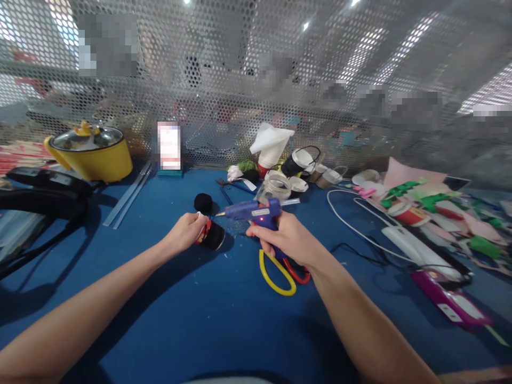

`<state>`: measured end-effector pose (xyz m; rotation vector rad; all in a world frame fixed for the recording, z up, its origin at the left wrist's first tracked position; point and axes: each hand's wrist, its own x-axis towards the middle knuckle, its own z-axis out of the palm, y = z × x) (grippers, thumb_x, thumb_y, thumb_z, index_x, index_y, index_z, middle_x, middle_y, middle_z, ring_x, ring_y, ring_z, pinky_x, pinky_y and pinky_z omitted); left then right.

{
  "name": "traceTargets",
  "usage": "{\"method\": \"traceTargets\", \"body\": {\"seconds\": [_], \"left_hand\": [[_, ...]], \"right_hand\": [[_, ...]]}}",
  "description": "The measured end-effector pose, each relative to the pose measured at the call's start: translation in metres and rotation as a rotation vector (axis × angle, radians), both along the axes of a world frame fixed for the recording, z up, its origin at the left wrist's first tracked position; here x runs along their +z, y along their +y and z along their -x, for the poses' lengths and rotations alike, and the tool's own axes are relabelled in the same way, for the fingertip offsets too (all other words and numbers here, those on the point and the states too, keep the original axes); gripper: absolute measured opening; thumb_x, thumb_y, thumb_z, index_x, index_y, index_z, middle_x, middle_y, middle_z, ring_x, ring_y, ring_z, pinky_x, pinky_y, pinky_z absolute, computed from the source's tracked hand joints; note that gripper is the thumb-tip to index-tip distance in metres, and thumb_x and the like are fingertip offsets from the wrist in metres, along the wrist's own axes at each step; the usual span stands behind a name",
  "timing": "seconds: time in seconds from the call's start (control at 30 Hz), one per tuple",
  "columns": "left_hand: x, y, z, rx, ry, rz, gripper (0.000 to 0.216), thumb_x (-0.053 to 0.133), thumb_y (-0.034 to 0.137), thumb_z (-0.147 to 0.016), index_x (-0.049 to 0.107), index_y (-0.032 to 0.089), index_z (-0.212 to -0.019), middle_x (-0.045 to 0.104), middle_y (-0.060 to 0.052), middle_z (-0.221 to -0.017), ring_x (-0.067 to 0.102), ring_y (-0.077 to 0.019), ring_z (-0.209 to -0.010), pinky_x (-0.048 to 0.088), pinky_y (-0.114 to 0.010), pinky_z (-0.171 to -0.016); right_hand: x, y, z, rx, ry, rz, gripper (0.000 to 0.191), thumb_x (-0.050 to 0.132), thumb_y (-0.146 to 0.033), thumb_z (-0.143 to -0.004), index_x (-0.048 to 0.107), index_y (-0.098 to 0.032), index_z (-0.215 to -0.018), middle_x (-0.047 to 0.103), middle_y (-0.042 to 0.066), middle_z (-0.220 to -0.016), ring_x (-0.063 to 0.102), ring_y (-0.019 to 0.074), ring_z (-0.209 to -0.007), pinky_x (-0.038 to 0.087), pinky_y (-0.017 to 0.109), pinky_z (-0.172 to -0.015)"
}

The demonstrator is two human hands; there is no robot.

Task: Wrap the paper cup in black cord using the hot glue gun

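My right hand [276, 240] is wrapped round the handle of a blue glue gun [252, 212], which has a small red light on its side. A clear glue stick [290, 202] pokes out of its back. The nozzle points left, just above a black paper cup [214, 236] that lies tilted on its side. My left hand [190, 230] grips this cup at its red-patterned end, with something small and white at the fingertips. A round black piece [203, 202] sits just behind the cup. Scissors with a yellow and a red handle loop [278, 274] lie beneath my right hand.
Several cups, a tape roll [277, 184] and pliers [226, 188] lie at the back centre. A yellow pot [96, 157] and metal rulers [128, 194] are left. Coloured scraps, a power strip [420, 253], cables and a purple box [450, 298] spread over the right.
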<state>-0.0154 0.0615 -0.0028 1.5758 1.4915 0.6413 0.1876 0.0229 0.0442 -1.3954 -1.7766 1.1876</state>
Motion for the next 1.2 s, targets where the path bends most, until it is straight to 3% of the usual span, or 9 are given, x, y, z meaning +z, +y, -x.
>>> {"method": "traceTargets", "body": {"seconds": [0.13,0.37,0.53,0.73,0.83,0.9,0.97,1.07,1.2], "left_hand": [[-0.001,0.001,0.001,0.013,0.013,0.005,0.028,0.033,0.037,-0.068,0.034,0.017,-0.049,0.03,0.004,-0.046,0.028,-0.0086,-0.044,0.019,-0.023,-0.042],[-0.001,0.0,0.001,0.019,-0.023,-0.008,0.026,0.035,0.037,-0.067,0.036,0.017,-0.049,0.032,0.004,-0.046,0.028,-0.0087,-0.044,0.02,-0.022,-0.042],[0.002,-0.001,0.0,0.015,-0.035,-0.004,0.026,0.036,0.037,-0.066,0.034,0.017,-0.049,0.031,0.004,-0.045,0.027,-0.0084,-0.044,0.02,-0.022,-0.042],[0.002,0.0,0.001,0.02,-0.008,-0.007,0.028,0.036,0.038,-0.067,0.033,0.018,-0.048,0.028,0.005,-0.045,0.026,-0.0085,-0.044,0.018,-0.023,-0.043],[-0.002,0.001,0.002,0.01,-0.03,-0.004,0.028,0.036,0.039,-0.067,0.034,0.018,-0.049,0.029,0.005,-0.046,0.026,-0.0084,-0.043,0.019,-0.023,-0.043],[-0.003,0.001,0.002,0.003,-0.03,-0.001,0.028,0.035,0.038,-0.068,0.034,0.018,-0.049,0.03,0.005,-0.046,0.027,-0.0085,-0.043,0.02,-0.023,-0.043],[-0.004,0.002,0.002,-0.006,-0.02,-0.002,0.027,0.034,0.038,-0.069,0.034,0.018,-0.05,0.03,0.004,-0.046,0.027,-0.0086,-0.044,0.021,-0.023,-0.043],[-0.002,-0.001,-0.001,-0.046,-0.01,-0.021,0.028,0.033,0.038,-0.071,0.034,0.018,-0.051,0.029,0.005,-0.046,0.027,-0.0085,-0.044,0.021,-0.022,-0.043],[0.007,-0.013,-0.003,-0.207,-0.013,-0.115,0.033,0.031,0.04,-0.074,0.03,0.018,-0.05,0.026,0.005,-0.047,0.025,-0.0078,-0.045,0.021,-0.022,-0.044]], "right_hand": [[-0.004,0.009,-0.011,-0.198,0.106,-0.092,0.02,0.058,-0.032,-0.066,0.054,-0.013,-0.068,0.054,-0.001,-0.055,0.049,0.0071,-0.045,0.04,0.018,-0.043],[0.002,0.051,-0.043,-0.472,0.269,-0.16,0.021,0.062,-0.032,-0.062,0.055,-0.012,-0.062,0.053,-0.002,-0.05,0.044,0.0052,-0.039,0.037,0.017,-0.037],[0.0,0.077,-0.06,-0.461,0.216,0.043,0.022,0.054,-0.032,-0.071,0.053,-0.012,-0.062,0.056,0.002,-0.049,0.049,0.0072,-0.038,0.039,0.017,-0.036],[-0.004,0.081,-0.068,-0.429,0.147,0.166,0.038,0.042,-0.049,-0.075,0.053,-0.013,-0.072,0.059,0.006,-0.049,0.054,0.0124,-0.041,0.044,0.024,-0.041],[0.003,0.075,-0.075,-0.531,-0.141,0.072,0.047,0.033,-0.055,-0.075,0.054,-0.015,-0.062,0.059,0.01,-0.051,0.057,0.0176,-0.048,0.045,0.029,-0.046],[0.011,0.065,-0.077,-0.642,-0.489,-0.137,0.046,0.036,-0.054,-0.073,0.053,-0.016,-0.054,0.058,0.012,-0.054,0.059,0.023,-0.06,0.043,0.032,-0.053],[0.02,0.051,-0.072,-0.711,-0.678,-0.391,0.041,0.041,-0.051,-0.073,0.056,-0.015,-0.058,0.06,0.013,-0.06,0.058,0.0258,-0.07,0.042,0.034,-0.06],[0.024,0.03,-0.046,-0.591,-0.422,-0.563,0.041,0.036,-0.049,-0.076,0.058,-0.015,-0.077,0.062,0.01,-0.07,0.057,0.0185,-0.065,0.042,0.029,-0.059],[0.005,0.024,0.005,-0.005,-0.114,-0.245,0.046,0.035,-0.052,-0.077,0.061,-0.014,-0.074,0.063,0.007,-0.071,0.058,0.0145,-0.066,0.044,0.025,-0.059]]}}
